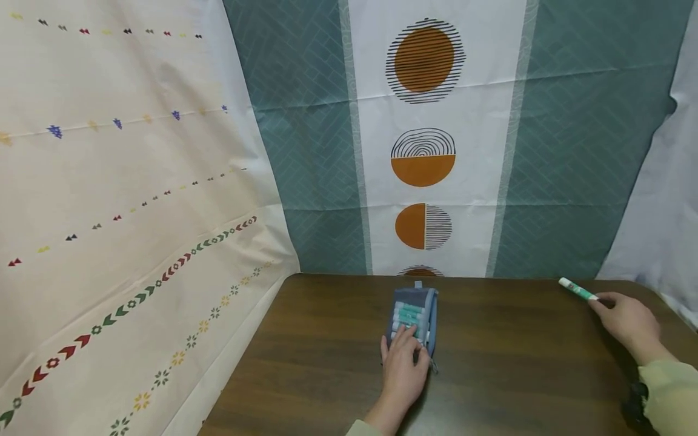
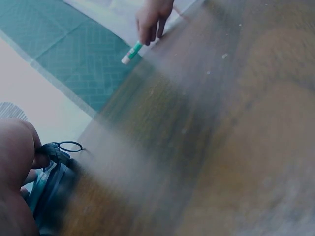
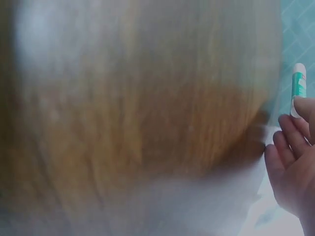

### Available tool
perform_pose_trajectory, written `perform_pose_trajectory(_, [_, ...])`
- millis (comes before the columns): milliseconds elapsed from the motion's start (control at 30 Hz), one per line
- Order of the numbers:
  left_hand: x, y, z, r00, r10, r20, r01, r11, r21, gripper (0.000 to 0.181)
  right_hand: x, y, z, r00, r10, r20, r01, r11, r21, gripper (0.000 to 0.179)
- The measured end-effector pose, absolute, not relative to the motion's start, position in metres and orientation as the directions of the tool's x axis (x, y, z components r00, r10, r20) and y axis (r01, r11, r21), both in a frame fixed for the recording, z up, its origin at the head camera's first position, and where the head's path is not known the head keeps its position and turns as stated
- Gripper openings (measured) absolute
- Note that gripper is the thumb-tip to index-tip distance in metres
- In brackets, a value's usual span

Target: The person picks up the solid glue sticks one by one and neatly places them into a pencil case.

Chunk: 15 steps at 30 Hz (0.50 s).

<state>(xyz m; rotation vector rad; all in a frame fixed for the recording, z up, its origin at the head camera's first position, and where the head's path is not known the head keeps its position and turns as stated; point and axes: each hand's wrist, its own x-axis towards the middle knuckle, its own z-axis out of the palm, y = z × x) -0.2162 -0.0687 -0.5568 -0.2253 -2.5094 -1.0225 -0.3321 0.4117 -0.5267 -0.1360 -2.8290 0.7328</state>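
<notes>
A blue-grey zip pouch (image 1: pixel 415 297) lies on the table, with several white-and-green sticks (image 1: pixel 409 316) showing inside it. My left hand (image 1: pixel 403 369) lies over its near end, fingertips on the sticks and thumb at the right edge. In the left wrist view the thumb grips the pouch's edge (image 2: pixel 51 179) beside a dark ring pull (image 2: pixel 70 146). At the right, my right hand (image 1: pixel 629 318) pinches one white-and-green glue stick (image 1: pixel 578 289) by its near end, above the table. The right wrist view shows the thumb on the glue stick (image 3: pixel 299 83), the other fingers loosely bent.
The brown wooden table (image 1: pixel 507 363) reaches back to a green and white patterned cloth (image 1: pixel 322 181). A cream embroidered cloth (image 1: pixel 136 254) hangs along the left side, and a white cloth (image 1: pixel 662 224) along the right. A dark band (image 1: pixel 635 402) sits at the right wrist.
</notes>
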Motion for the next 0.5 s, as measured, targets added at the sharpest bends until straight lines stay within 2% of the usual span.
perform_pose_trajectory(167, [-0.216, -0.069, -0.556, -0.900, -0.010, 0.436, 0.298, 0.715, 0.632, 0.019, -0.335, 0.405, -0.525, -0.972, 0.058, 0.230, -0.069, 0.857, -0.510, 0.059])
perform_pose_trajectory(500, [-0.215, -0.069, -0.554, -0.909, -0.009, 0.417, 0.288, 0.711, 0.642, 0.021, -0.337, 0.376, -0.519, -0.958, -0.033, 0.285, -0.183, 0.835, -0.519, 0.051])
